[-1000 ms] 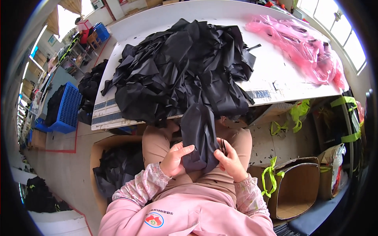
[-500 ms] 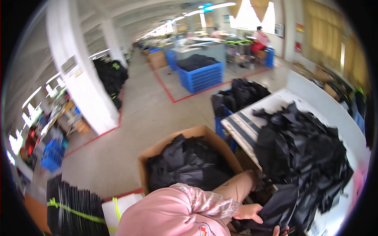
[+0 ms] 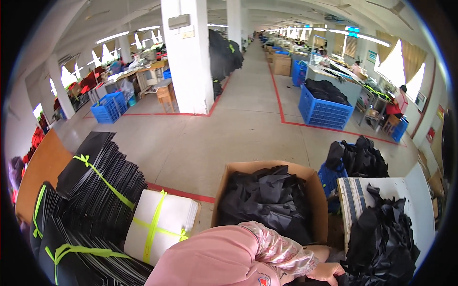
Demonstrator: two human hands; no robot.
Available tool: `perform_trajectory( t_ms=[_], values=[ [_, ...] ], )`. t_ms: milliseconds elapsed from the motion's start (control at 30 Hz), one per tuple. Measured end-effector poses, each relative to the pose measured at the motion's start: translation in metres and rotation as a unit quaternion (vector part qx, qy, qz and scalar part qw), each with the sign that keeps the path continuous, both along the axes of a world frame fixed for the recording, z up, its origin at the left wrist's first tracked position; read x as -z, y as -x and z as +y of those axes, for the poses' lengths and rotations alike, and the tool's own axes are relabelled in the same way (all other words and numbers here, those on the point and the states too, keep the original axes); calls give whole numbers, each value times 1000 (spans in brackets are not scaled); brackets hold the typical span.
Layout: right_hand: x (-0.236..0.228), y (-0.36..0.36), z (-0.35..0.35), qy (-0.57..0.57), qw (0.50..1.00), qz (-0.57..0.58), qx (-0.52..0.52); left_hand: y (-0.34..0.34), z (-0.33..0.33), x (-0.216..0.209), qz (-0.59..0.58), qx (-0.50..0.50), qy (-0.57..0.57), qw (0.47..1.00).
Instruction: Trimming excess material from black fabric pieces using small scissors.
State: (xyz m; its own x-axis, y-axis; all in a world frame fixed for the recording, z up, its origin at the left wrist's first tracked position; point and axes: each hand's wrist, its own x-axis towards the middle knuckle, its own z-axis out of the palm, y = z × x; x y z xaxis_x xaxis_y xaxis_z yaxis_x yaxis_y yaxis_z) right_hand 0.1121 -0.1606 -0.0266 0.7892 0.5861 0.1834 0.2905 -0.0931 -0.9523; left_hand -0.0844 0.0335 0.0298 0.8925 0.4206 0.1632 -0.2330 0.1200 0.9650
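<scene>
Black, crumpled sheet-like pieces [image 3: 381,238] lie in one heap, too tangled to count, on one white table [image 3: 398,186] at the lower right of the head view, right beside the person's arm. More black pieces fill one open cardboard box [image 3: 318,209] standing just left of the table.

One hand shows: the left hand [image 3: 327,272], low in the view and close to the near end of the heap. The left arm, in one pink patterned sleeve [image 3: 281,252], reaches from the shoulder toward the right and slightly down across the front of the box. The wrist is bent and the fingers curl downward by black material; the lower edge cuts off the fingertips, so I cannot tell whether they grip anything. The right hand is out of view, and its state cannot be told.

To the person's left are at least three bundles of stacked black sheets [image 3: 124,174], bound with green ties, and one white bundle [image 3: 174,214] with crossed green ties. At least four blue crates are visible: one beside the table [image 3: 329,178], one holding black material [image 3: 324,114], one far left [image 3: 109,108], and one by a person seated at the far right [image 3: 400,102].
</scene>
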Motion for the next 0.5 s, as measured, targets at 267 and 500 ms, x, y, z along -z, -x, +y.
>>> perform_trajectory(
  t_ms=[267, 500],
  values=[
    [-57, 36, -11, -29, 999, -40, -4, 11, -1, 4, -66, -86, 41, 993],
    [-77, 44, -18, -50, 996, -68, 17, 30, -7, -26, -97, -110, -39, 988]
  ],
)
